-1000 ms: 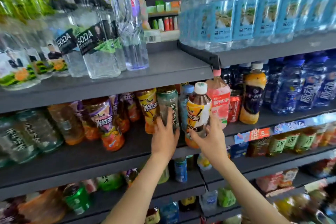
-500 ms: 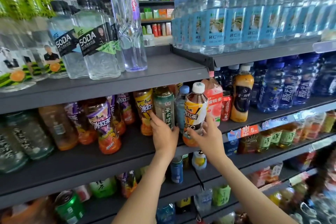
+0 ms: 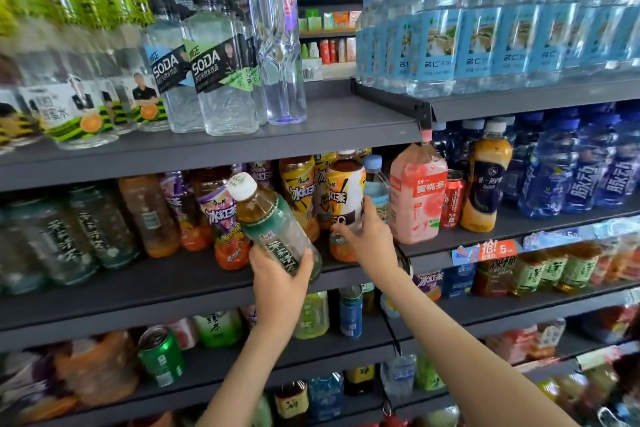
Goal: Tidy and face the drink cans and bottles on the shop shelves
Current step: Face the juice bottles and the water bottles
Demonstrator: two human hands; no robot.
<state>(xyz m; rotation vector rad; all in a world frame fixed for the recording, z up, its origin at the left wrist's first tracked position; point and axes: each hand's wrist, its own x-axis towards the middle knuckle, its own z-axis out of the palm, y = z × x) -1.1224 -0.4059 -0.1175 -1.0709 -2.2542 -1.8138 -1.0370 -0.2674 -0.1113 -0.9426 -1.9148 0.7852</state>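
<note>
My left hand point(image 3: 278, 276) grips a green-labelled tea bottle point(image 3: 268, 218) with a white cap, lifted off the middle shelf point(image 3: 166, 279) and tilted left in front of it. My right hand point(image 3: 369, 236) holds the lower part of an upright white-and-orange iced tea bottle point(image 3: 345, 198) that stands on the same shelf. Yellow and purple iced tea bottles point(image 3: 221, 218) stand just behind and to the left. A small blue-capped bottle point(image 3: 375, 184) is right behind the one in my right hand.
A pink peach drink point(image 3: 417, 194), a red can point(image 3: 453, 198) and an orange juice bottle point(image 3: 486, 180) stand to the right. Soda water bottles point(image 3: 218, 76) and a tall clear bottle point(image 3: 275, 35) fill the upper shelf. Cans and small bottles sit on lower shelves.
My left hand has pulled the green-labelled tea bottle out of the row and tipped it left. My right hand stays on the white-and-orange bottle, which has slid back under the upper shelf.
</note>
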